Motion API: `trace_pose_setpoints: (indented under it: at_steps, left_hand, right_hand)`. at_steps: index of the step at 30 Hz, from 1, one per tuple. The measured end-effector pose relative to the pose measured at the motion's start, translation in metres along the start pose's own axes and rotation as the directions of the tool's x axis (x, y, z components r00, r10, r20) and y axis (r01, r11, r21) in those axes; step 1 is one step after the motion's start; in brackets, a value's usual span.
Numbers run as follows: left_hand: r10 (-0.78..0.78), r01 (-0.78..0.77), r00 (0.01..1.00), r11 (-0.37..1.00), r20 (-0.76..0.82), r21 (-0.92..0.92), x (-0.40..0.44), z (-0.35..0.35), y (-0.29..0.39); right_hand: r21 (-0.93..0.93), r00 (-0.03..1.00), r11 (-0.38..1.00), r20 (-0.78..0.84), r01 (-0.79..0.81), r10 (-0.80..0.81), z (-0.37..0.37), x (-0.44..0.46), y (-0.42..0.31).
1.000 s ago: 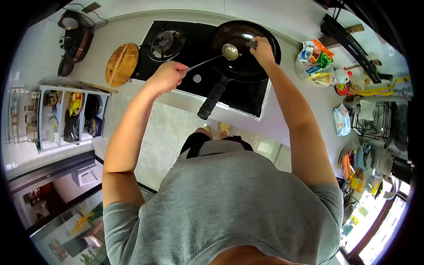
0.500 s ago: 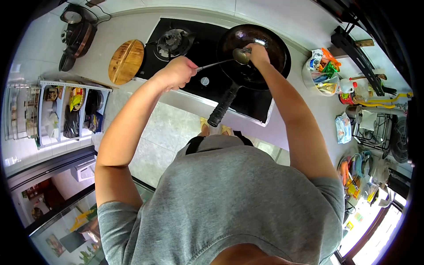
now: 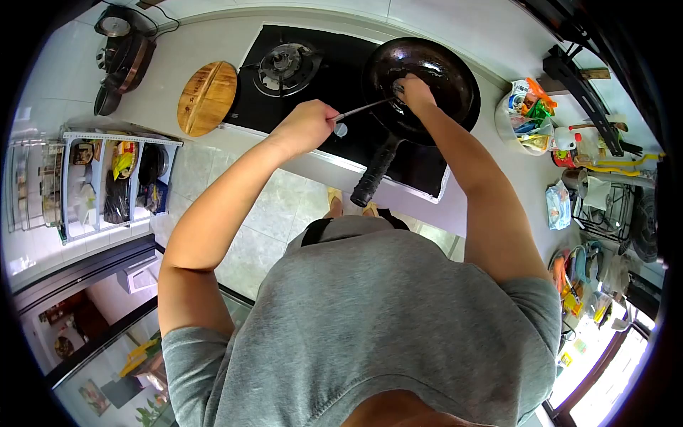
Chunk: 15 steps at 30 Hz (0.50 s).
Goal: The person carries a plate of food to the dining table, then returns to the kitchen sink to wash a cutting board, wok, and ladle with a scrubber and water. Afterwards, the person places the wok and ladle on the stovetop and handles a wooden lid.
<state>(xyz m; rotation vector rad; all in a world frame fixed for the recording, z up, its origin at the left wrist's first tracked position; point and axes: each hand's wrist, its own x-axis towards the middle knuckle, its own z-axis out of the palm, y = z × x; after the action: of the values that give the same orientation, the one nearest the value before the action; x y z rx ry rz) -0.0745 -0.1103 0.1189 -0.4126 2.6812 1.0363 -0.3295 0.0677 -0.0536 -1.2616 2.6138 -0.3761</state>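
My left hand (image 3: 306,127) is closed around the handle end of a metal ladle (image 3: 363,109), held over the front of the stove. The ladle slants right into a dark wok (image 3: 455,92), which sits on the right side of the stove with its black-wrapped handle pointing toward me. Inside the wok, my right hand (image 3: 416,92) is closed at the ladle's bowl end. A small greyish patch shows at its fingertips, but whether this is the bowl or something gripped against it I cannot tell. The wok's inner surface looks wet and shiny.
A bare gas burner (image 3: 286,67) is on the stove's left side, with a round wooden lid (image 3: 207,98) beside it. To the right stand a white tub of packets (image 3: 526,121) and a blue-white pack (image 3: 558,205). Shelves (image 3: 117,181) are at left.
Both hands have shifted slightly right in view, as has the wok. The ladle has turned, so its round bowl, plain to see before, is now mostly hidden at my right hand.
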Motion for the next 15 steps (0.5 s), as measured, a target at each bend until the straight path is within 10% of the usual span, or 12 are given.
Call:
trace_pose_setpoints:
  at_steps: [3, 7, 9, 11, 13, 15]
  left_hand:
    - [-0.035, 0.036, 0.999, 0.999, 0.019, -0.031, 0.001, -0.003, -0.001]
    - [-0.069, 0.072, 0.991, 0.997, 0.111, -0.021, 0.003, -0.005, 0.007]
    - [-0.032, 0.033, 0.997, 0.999, 0.066, -0.015, 0.004, 0.000, 0.003]
    - [0.006, -0.005, 1.000, 1.000, 0.024, -0.007, 0.003, 0.001, 0.001]
    - [-0.007, 0.008, 0.999, 0.999, -0.035, 0.039, 0.000, -0.001, 0.001]
    - [-0.004, 0.005, 1.000, 0.999, -0.021, 0.043, 0.002, 0.000, 0.001]
  right_hand:
    - [-0.236, 0.954, 0.925, 0.031, 0.297, -0.298, 0.005, -0.002, 0.051]
    - [-0.189, 0.993, 0.975, -0.025, -0.117, 0.114, 0.002, 0.011, 0.026]
    - [0.168, 0.947, 0.958, -0.184, -0.233, 0.263, 0.003, 0.003, -0.002]
    - [0.337, 0.973, 0.930, -0.120, -0.148, 0.199, 0.010, 0.000, 0.014]
    - [0.081, 0.964, 0.969, 0.115, 0.232, -0.240, -0.004, -0.005, 0.047]
    - [-0.018, 0.944, 0.947, 0.093, 0.321, -0.318, -0.013, -0.005, 0.063]
